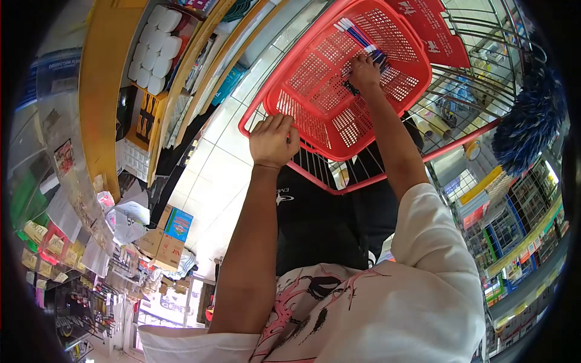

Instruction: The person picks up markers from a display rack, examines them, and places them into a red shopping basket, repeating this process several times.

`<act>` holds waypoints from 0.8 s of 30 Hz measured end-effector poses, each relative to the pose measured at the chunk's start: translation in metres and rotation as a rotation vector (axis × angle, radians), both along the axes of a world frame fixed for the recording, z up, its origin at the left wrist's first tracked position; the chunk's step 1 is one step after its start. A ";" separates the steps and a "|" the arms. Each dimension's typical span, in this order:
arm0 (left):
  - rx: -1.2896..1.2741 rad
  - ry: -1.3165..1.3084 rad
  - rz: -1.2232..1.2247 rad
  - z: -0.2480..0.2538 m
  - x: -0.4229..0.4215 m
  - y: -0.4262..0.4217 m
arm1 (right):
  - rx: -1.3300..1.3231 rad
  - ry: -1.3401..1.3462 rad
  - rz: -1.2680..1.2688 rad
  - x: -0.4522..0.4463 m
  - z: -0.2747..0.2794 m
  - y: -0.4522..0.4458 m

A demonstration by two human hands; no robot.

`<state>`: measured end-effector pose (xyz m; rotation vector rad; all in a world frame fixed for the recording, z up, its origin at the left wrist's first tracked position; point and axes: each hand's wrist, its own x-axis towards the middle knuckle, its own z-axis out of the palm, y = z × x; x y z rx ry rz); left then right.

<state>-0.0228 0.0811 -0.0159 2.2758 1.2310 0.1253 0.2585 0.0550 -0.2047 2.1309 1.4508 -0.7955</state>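
A red plastic shopping basket [305,78] with perforated walls sits on a wire shopping cart [466,91]. My left hand [274,140] is closed over the red cart handle [369,183] at the basket's near left corner; its fingertips are partly hidden. Inside the basket, my right hand [365,72] has its fingers curled on a bundle of blue-and-white pens [357,34]. Part of the bundle lies under the fingers. A small dark item [350,88] lies beside this hand on the basket floor, too small to name.
Left of the cart stand wooden shelves [108,91] with white rolled goods [158,42]. A blue fluffy duster [529,124] hangs at the cart's right side. Cardboard boxes [171,249] stand on the tiled floor [203,163] at lower left. Stocked racks [514,230] line the right.
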 end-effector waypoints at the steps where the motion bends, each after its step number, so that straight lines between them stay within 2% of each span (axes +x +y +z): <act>1: -0.001 -0.001 -0.005 0.001 0.000 0.000 | -0.004 -0.023 -0.008 -0.005 0.002 0.000; 3: 0.009 -0.009 0.002 0.001 0.001 0.001 | -0.007 -0.046 -0.014 -0.008 0.001 -0.004; 5: 0.016 -0.010 0.003 0.000 0.001 0.000 | 0.100 -0.076 -0.037 -0.013 -0.002 -0.010; 9: 0.028 -0.033 0.001 0.000 0.000 0.000 | 0.082 -0.058 -0.112 -0.011 -0.015 -0.004; 11: 0.038 -0.032 0.002 -0.002 0.001 -0.001 | 0.209 -0.061 -0.156 -0.007 -0.018 0.001; 14: 0.048 -0.031 0.000 -0.003 0.000 -0.002 | 0.252 -0.013 -0.312 0.000 -0.024 0.015; 21: 0.062 -0.036 -0.016 -0.006 0.000 -0.002 | 0.480 0.050 -0.466 0.019 -0.046 0.044; 24: 0.040 -0.024 -0.026 -0.005 -0.001 -0.002 | 0.335 0.020 -0.454 0.022 -0.048 0.056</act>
